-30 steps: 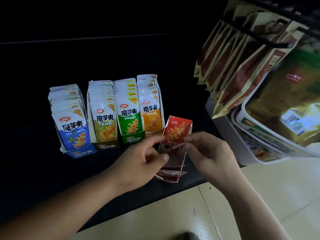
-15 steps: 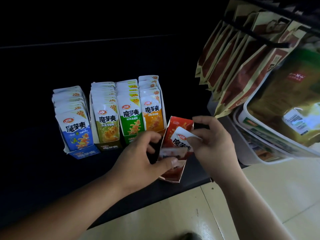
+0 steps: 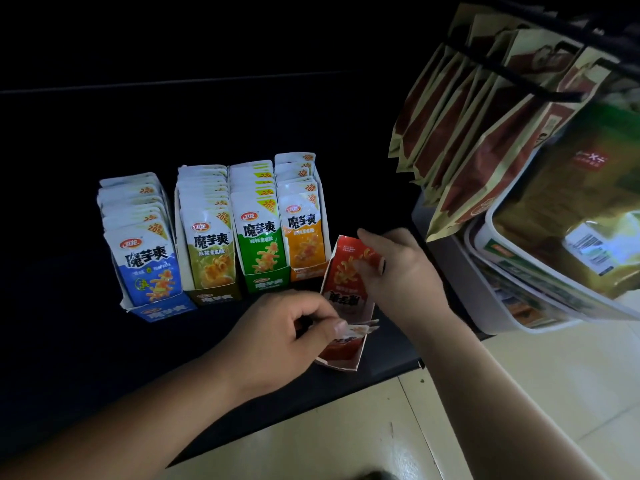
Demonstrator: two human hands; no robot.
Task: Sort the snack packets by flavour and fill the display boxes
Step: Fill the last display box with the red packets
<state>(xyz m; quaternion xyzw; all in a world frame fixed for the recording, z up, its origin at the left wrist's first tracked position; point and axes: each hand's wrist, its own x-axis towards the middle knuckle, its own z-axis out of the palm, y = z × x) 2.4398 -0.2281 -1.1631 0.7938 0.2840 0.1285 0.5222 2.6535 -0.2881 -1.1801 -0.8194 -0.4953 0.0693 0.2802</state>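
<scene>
A black tabletop (image 3: 69, 341) carries everything my hands work on. Up and to the right of my right hand, brown pouches (image 3: 485, 133) hang on a rack.

Beyond my left hand stand four full boxes in a row: the blue display box (image 3: 166, 311), olive display box (image 3: 216, 297), green display box (image 3: 268, 280) and orange display box (image 3: 304, 271). Each has its packets upright with the labels facing me.

Between my hands sits the red display box (image 3: 341, 362), only partly filled and turned a little askew.

My left hand (image 3: 284, 341) is curled, its thumb and forefinger pinching the white tops of the front packets (image 3: 356, 330) in that box. My right hand (image 3: 401, 271) grips a red packet (image 3: 346, 271) over the back of the box, with its print upside down.

To do this well, I judge I should turn the red packet label-up like the other rows. My left hand should pull the front packets toward me to open a gap. Then I can slide the red packet straight down behind them until it seats.
</scene>
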